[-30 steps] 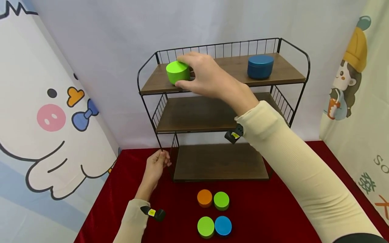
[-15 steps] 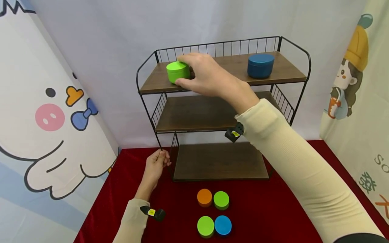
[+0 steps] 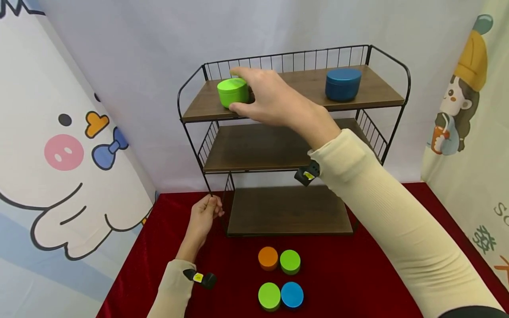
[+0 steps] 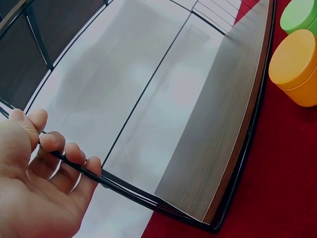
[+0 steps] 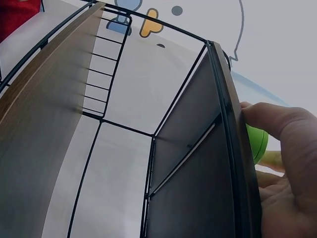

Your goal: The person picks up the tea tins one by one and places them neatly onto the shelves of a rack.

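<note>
On the left end of the shelf rack's (image 3: 290,224) top board stands a round green tin (image 3: 230,93). My right hand (image 3: 270,98) is spread around its right side, thumb low by the front and a forefinger raised just over the lid. In the right wrist view, the board's edge hides most of the green tin (image 5: 256,144), and the thumb lies beside that edge. My left hand (image 3: 204,216) grips the rack's black metal post at the lower left. The left wrist view has the left hand's fingers (image 4: 74,153) curled round this thin rod.
A dark blue tin (image 3: 343,85) stands at the right of the top board. On the red cloth (image 3: 358,282) before the rack are an orange tin (image 3: 268,259), two green tins (image 3: 290,262) and a light blue tin (image 3: 292,295). Printed curtains (image 3: 36,110) flank the rack.
My right forefinger has lifted off the green tin's lid, and the hand's grip has widened. The tin has stayed on the board. My left hand keeps its hold on the post.
</note>
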`<action>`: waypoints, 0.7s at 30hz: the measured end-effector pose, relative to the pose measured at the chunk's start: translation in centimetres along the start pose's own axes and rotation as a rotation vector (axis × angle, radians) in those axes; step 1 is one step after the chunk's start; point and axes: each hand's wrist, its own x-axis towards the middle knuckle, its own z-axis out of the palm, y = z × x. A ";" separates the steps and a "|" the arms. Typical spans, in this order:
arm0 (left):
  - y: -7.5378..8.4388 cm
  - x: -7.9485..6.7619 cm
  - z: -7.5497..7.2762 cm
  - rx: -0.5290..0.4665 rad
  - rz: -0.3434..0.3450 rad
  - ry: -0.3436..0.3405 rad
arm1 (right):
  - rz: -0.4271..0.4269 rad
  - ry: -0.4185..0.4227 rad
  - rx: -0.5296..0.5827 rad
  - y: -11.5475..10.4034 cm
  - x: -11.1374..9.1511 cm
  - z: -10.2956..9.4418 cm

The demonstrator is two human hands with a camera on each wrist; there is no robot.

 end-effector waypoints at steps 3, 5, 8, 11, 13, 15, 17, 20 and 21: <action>0.0 0.0 0.0 0.007 -0.003 -0.003 | 0.006 -0.002 0.004 0.0 -0.1 -0.1; 0.0 0.0 -0.1 0.009 0.000 -0.004 | 0.003 0.005 0.013 -0.1 -0.2 -0.2; 0.0 0.0 -0.2 0.013 0.005 -0.007 | -0.005 0.025 0.031 -0.2 -0.3 -0.2; 0.0 -0.1 -0.3 0.009 0.005 -0.006 | -0.011 0.043 0.042 -0.4 -0.4 -0.3; 0.0 -0.1 -0.4 0.005 0.001 -0.004 | -0.009 0.053 0.043 -0.5 -0.6 -0.4; 0.0 -0.1 -0.5 -0.001 0.003 -0.002 | -0.006 0.066 0.037 -0.6 -0.9 -0.5; 0.0 -0.1 -0.5 -0.002 0.005 -0.005 | -0.009 0.082 0.035 -0.6 -1.2 -0.6; 0.0 -0.1 -0.7 -0.003 0.012 -0.010 | -0.028 0.120 0.026 -0.6 -1.9 -0.7; 0.0 -0.1 -0.7 -0.003 0.014 -0.011 | -0.041 0.137 0.030 -0.5 -2.1 -0.7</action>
